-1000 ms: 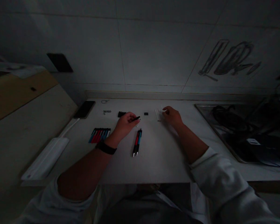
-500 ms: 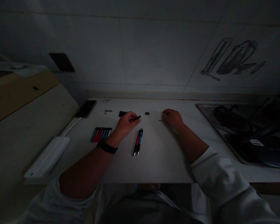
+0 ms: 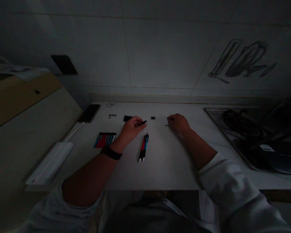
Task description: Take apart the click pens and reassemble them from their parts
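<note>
The scene is very dim. My left hand [image 3: 131, 128] hovers over the white table [image 3: 165, 161], fingers closed on a small black pen part [image 3: 142, 123] that sticks out to the right. My right hand [image 3: 179, 123] rests farther right, its fingers curled at a row of thin white sticks [image 3: 165, 118]; whether it grips one I cannot make out. Two assembled pens [image 3: 143, 148], one red and one blue, lie between my arms.
A row of red and blue pen barrels [image 3: 105, 139] lies at left. Small black parts [image 3: 127, 118], a tiny black piece [image 3: 153, 118] and springs [image 3: 112, 115] sit at the back. A phone [image 3: 89, 113], a white power strip [image 3: 49, 163] and a sink [image 3: 257, 136] with cables flank the table.
My right hand has drawn slightly down and left along the white sticks. My left hand stays put with the black part.
</note>
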Action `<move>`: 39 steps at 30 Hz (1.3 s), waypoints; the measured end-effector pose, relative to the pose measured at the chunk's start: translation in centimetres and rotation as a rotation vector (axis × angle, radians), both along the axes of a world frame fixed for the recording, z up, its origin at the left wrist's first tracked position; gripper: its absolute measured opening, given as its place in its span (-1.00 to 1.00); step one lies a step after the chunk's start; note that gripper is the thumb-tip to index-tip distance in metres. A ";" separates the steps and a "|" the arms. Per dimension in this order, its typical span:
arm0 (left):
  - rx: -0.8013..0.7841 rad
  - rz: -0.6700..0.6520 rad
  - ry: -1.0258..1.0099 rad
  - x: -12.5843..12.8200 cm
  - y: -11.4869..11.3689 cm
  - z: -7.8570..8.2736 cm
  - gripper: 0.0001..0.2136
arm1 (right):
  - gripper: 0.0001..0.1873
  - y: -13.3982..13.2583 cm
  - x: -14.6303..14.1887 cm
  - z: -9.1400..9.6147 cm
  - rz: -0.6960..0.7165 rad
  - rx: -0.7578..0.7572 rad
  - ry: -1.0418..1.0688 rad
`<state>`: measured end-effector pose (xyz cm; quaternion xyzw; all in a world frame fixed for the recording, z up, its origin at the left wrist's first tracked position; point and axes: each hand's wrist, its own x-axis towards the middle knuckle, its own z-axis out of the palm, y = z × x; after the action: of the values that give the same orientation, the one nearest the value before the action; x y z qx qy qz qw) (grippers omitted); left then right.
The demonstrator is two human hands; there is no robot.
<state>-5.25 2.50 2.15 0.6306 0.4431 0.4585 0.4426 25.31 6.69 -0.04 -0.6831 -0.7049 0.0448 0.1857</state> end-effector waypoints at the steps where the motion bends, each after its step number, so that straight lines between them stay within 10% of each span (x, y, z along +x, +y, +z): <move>1: -0.004 -0.001 -0.004 0.0 0.0 0.0 -0.72 | -0.71 -0.1 -0.1 0.2 0.001 0.020 0.020; 13: -0.058 -0.053 -0.119 0.5 -0.7 0.5 -0.68 | -0.84 -5.6 -9.0 3.2 0.535 0.257 0.615; 27: -0.010 -0.046 -0.108 0.5 -0.4 0.5 -0.72 | -0.86 -4.7 -8.6 3.5 0.474 0.194 0.613; 34: -0.026 0.061 -0.186 -0.1 -0.1 1.0 -0.71 | -0.86 0.0 -5.1 8.6 0.277 0.306 0.407; 39: -0.043 0.078 -0.191 -0.2 0.1 0.7 -0.67 | -0.88 4.0 -4.9 8.5 0.217 0.088 0.158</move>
<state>-5.41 2.63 2.80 0.5566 0.4327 0.5239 0.4780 20.38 10.71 8.51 -0.5885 -0.7590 0.0874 0.2644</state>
